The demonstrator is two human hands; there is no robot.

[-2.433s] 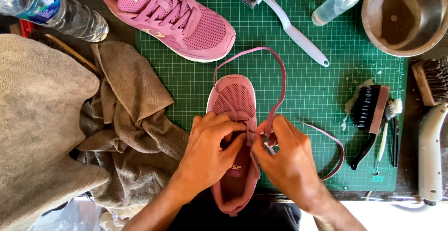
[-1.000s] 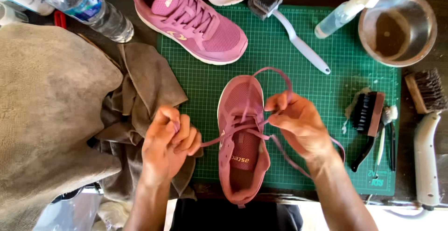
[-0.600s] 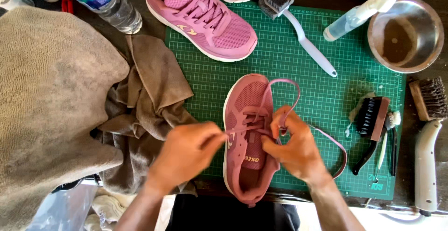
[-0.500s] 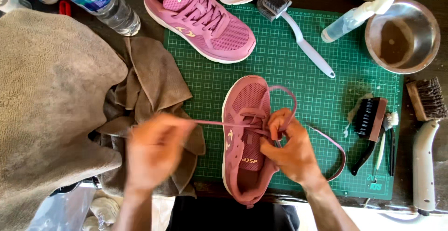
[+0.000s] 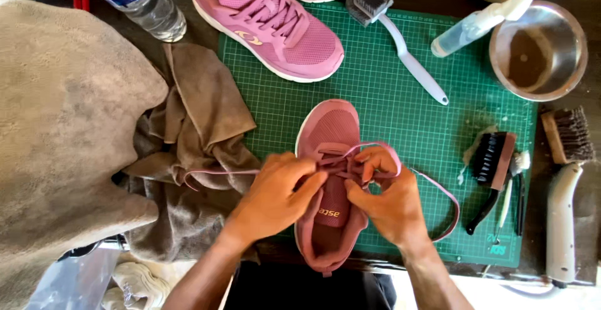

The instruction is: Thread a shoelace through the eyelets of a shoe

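Dusty-pink sneaker (image 5: 330, 160) lies toe-away on the green cutting mat (image 5: 388, 122), heel at the near edge. Both hands meet over its lacing. Left hand (image 5: 275, 194) rests on the shoe's left flank, fingers curled and pinching the pink shoelace (image 5: 219, 172); one free end trails left from it across the crumpled brown cloth (image 5: 194, 128). Right hand (image 5: 388, 200) sits on the right flank, fingers closed on a loop of the same lace above the tongue; the other end arcs out to the right over the mat and back toward the wrist. A second, brighter pink sneaker (image 5: 269, 22), fully laced, lies at the mat's far-left corner. White-handled brush (image 5: 400, 41) lies just right of it. Steel bowl (image 5: 538, 50) at far right, spray bottle (image 5: 476, 22) touching its rim. Black brush (image 5: 491, 160) near the mat's right edge. Plastic water bottle (image 5: 141, 3) lies at the upper left.
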